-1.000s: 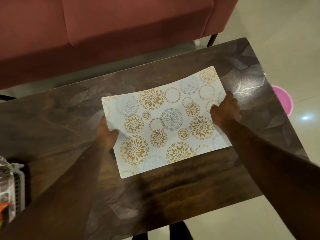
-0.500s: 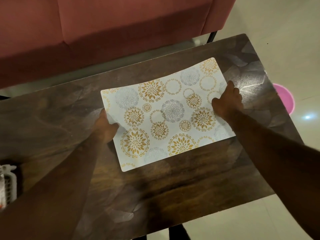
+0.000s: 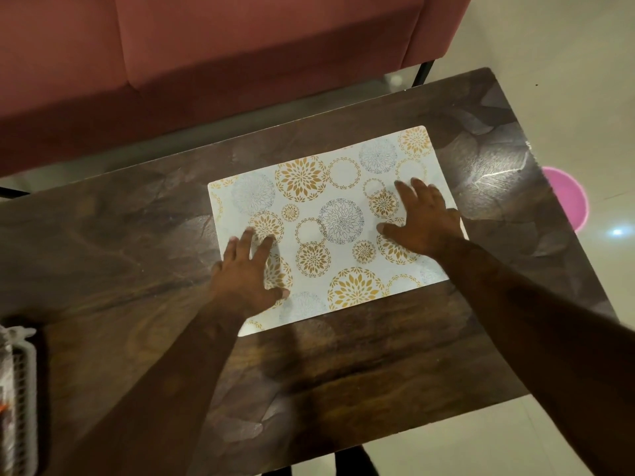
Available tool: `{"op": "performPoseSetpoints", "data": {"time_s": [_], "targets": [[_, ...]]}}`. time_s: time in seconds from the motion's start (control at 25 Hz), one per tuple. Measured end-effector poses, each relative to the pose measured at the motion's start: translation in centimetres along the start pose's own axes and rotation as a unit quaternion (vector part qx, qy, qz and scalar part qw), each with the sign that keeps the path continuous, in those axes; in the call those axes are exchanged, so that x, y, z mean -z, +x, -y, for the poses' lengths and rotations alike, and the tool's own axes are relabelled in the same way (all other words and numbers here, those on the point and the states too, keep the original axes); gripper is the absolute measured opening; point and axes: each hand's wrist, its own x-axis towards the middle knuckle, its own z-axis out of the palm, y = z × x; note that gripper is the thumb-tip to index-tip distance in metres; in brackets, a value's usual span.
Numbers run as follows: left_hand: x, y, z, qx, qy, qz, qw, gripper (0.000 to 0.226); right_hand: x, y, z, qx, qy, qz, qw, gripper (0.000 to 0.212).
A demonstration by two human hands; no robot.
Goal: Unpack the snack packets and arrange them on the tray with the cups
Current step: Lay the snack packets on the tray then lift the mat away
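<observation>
Both our hands have come off the edges of the mat and now lie flat on top of it, fingers spread, where half a second ago they were pinching its left and right sides. We see the left hand (image 3: 245, 276) pressed palm-down on the lower left part of the patterned mat (image 3: 340, 187), fingers splayed and gripping nothing, its wrist crossing the mat's left border. Over on the right side, our right hand (image 3: 424, 221) is likewise flat and open, fingers fanned toward the upper centre of the frame, holding nothing. That white mat with gold and grey floral circles sits flat near the middle of the dark wooden table (image 3: 120, 242), slightly skewed to the table's edges. As for containers: at the far lower left edge of the frame we catch a white slotted basket (image 3: 24, 400), mostly cut off; something shows inside it, with a speck of orange, but we cannot tell what it is. A pink tub (image 3: 567, 201) peeks out past the table's right edge on the floor, its contents hidden. A reddish sofa (image 3: 240, 46) fills the top of the frame. No snack packets, cups or tray are clearly visible to us.
</observation>
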Motion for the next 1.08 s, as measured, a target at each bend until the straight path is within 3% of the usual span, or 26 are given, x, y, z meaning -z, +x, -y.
{"op": "performPoseSetpoints", "data": {"time_s": [0.6, 1.08], "targets": [[0.6, 0.7, -1.1, 0.008, -0.046, -0.030, 0.998, 0.108, 1.0, 0.6, 0.9, -0.014, -0.029, -0.003, 0.999, 0.098], [14.3, -9.6, 5.0, 0.041, -0.024, -0.210, 0.977, 0.096, 10.9, -8.7, 14.0, 0.083, -0.050, -0.091, 0.991, 0.096]]}}
